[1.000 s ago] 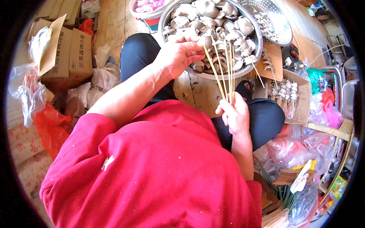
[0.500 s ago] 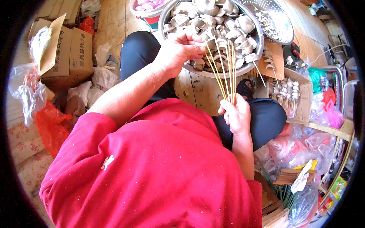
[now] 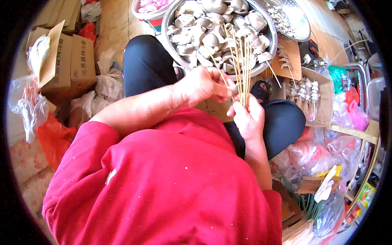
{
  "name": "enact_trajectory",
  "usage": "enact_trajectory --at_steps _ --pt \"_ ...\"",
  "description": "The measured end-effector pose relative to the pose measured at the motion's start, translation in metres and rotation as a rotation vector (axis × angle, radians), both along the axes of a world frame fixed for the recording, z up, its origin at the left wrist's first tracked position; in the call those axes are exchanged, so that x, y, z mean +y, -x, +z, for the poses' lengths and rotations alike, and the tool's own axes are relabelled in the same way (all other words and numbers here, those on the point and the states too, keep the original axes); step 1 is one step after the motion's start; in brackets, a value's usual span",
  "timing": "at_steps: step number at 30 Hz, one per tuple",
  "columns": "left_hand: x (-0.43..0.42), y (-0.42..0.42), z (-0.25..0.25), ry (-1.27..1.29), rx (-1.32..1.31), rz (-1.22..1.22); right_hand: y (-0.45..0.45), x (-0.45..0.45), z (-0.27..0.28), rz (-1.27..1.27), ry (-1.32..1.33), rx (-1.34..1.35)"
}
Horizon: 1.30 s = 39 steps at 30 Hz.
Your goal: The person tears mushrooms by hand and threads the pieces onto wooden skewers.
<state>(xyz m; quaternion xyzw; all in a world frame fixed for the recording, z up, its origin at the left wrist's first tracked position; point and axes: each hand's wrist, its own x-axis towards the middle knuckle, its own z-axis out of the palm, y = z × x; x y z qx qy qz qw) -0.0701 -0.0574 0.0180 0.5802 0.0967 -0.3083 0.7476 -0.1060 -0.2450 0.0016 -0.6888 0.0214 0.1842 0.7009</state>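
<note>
My right hand (image 3: 250, 116) is closed around the lower ends of several thin bamboo skewers (image 3: 244, 65), which fan upward toward the bowl. Between the thumb and fingers of my left hand (image 3: 210, 85) is a single skewer (image 3: 217, 64), leaning left of the bunch, its lower end close to my right hand. Behind both hands stands a large metal bowl (image 3: 166, 41) heaped with pale grey, curled pieces of food (image 3: 210, 40), whose kind I cannot make out. At its right rim, a skewer (image 3: 274, 74) carries one grey piece at its upper end.
A perforated metal colander (image 3: 304, 28) with small pieces sits behind the bowl. Right of it, a cardboard box (image 3: 324, 110) holds loaded skewers (image 3: 304, 96). A bucket (image 3: 153, 16) has pink contents. An opened carton (image 3: 71, 69) and plastic bags (image 3: 57, 136) lie left.
My left hand has come down from the bowl's rim toward my right hand, and one skewer now leans apart from the bunch. The view has shifted slightly.
</note>
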Motion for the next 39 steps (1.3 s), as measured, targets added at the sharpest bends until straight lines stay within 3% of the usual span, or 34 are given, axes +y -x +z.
enact_trajectory --at_steps 3,6,9,13,15,19,23,27,29,31,39 --pt "-0.008 -0.003 -0.003 -0.045 -0.061 -0.025 0.0 -0.003 0.001 -0.042 -0.013 0.011" --pt "-0.011 -0.025 0.005 -0.215 -0.291 -0.072 -0.006 -0.011 0.005 -0.231 -0.126 -0.013" --pt "-0.021 -0.057 0.015 -0.684 -0.693 -0.09 -0.014 -0.03 0.002 -0.43 -0.228 -0.027" --pt "-0.041 -0.096 -0.011 -0.903 -0.981 -0.242 -0.009 -0.032 0.0 -0.451 -0.284 -0.059" --pt "-0.055 -0.101 -0.016 -1.122 -1.046 -0.34 -0.006 -0.034 0.001 -0.414 -0.245 -0.064" --pt "-0.064 -0.105 -0.026 -1.23 -1.056 -0.43 -0.006 -0.034 0.004 -0.428 -0.229 -0.082" --pt "-0.059 -0.1 -0.016 -1.269 -1.01 -0.351 -0.006 -0.035 0.003 -0.399 -0.232 -0.067" --pt "-0.031 -0.082 0.012 -0.808 -0.719 -0.02 -0.006 -0.033 0.003 -0.362 -0.222 -0.074" --pt "-0.018 -0.078 0.008 -0.214 -0.431 0.19 -0.007 -0.03 0.004 -0.333 -0.203 -0.061" --pt "-0.005 -0.074 0.003 0.021 -0.304 0.276 -0.005 -0.028 0.001 -0.248 -0.179 -0.009" --pt "0.017 -0.061 -0.008 0.396 -0.22 0.362 -0.001 -0.019 -0.004 -0.172 -0.06 0.041"
